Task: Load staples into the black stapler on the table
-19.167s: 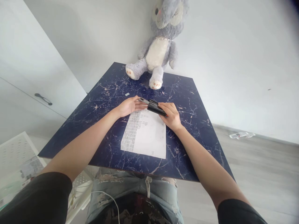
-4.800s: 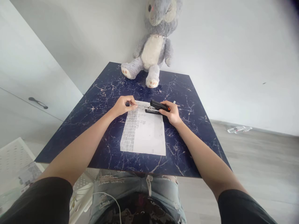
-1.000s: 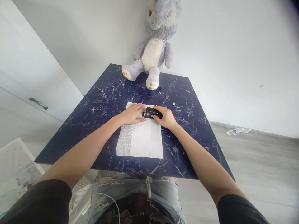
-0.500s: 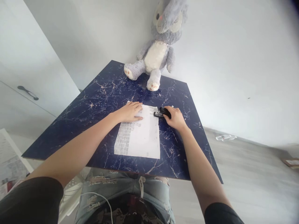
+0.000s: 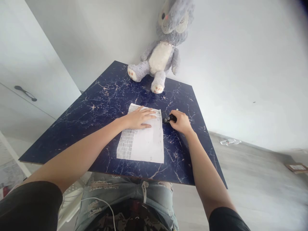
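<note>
A sheet of printed paper (image 5: 146, 144) lies flat on the dark blue marbled table, with a dense band of print along its left side. Across its upper part rests my left hand (image 5: 141, 118), palm down with fingers stretched toward the right. My right hand (image 5: 181, 122) is wrapped round a black stapler (image 5: 172, 118) just beyond the paper's upper right edge. The stapler's front end points left at the sheet, close beside it. My fingers cover much of its body.
A grey and white plush toy (image 5: 160, 57) sits at the table's (image 5: 96, 96) far edge against the wall. On the left stands a white cabinet with a dark handle (image 5: 25, 93). A clear plastic item (image 5: 230, 141) lies on the floor to the right.
My left hand has slid right across the paper. The stapler, over the paper's upper right edge before, is now drawn back to the right, off the sheet.
</note>
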### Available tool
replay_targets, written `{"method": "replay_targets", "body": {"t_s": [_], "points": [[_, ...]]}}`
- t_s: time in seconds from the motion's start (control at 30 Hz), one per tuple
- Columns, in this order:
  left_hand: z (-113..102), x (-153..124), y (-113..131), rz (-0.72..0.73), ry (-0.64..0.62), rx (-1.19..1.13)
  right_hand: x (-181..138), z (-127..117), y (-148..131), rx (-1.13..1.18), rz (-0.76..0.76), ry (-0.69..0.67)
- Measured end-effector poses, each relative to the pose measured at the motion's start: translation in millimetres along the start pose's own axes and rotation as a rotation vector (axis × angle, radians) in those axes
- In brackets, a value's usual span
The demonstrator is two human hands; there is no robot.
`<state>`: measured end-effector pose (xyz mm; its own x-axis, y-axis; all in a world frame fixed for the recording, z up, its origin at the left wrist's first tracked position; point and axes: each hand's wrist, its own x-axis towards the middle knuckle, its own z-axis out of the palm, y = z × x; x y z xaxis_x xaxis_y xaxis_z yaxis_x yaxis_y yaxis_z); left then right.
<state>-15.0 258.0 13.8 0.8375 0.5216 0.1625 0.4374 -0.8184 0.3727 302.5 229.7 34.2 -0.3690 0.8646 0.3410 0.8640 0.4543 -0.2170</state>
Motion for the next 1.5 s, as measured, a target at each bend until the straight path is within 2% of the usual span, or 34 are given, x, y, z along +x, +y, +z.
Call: {"method": "replay_targets", "body": {"t_s": [0.1, 0.27, 0.6, 0.97, 1.17, 1.37, 1.5], "points": [[1.8, 3.4, 13.6, 0.034, -0.076, 0.029, 0.6, 1.0, -6.4, 0.029, -0.023, -0.014], [4.1, 3.8, 23.7, -0.040, -0.159, 0.072, 3.8, 3.7, -21.6, 0.054, -0.045, -0.001], [3.7, 6.0, 31.4, -0.025, -0.201, 0.076, 6.3, -1.8, -38.8, 0.067, -0.059, -0.047], [4.5, 5.3, 37.3, 0.005, -0.190, 0.152, 5.9, 1.6, -44.3, 0.106, 0.137, -0.009], [1.4, 5.7, 42.4, 0.003, -0.201, 0.178, 6.2, 0.8, -48.2, 0.044, 0.252, -0.002], [0.4, 6.8, 44.8, 0.000, -0.202, 0.199, 7.9, 0.3, -58.7, -0.017, 0.263, 0.004], [3.3, 6.7, 46.3, 0.008, -0.197, 0.176, 10.0, 4.3, -64.7, -0.041, 0.321, -0.002]]}}
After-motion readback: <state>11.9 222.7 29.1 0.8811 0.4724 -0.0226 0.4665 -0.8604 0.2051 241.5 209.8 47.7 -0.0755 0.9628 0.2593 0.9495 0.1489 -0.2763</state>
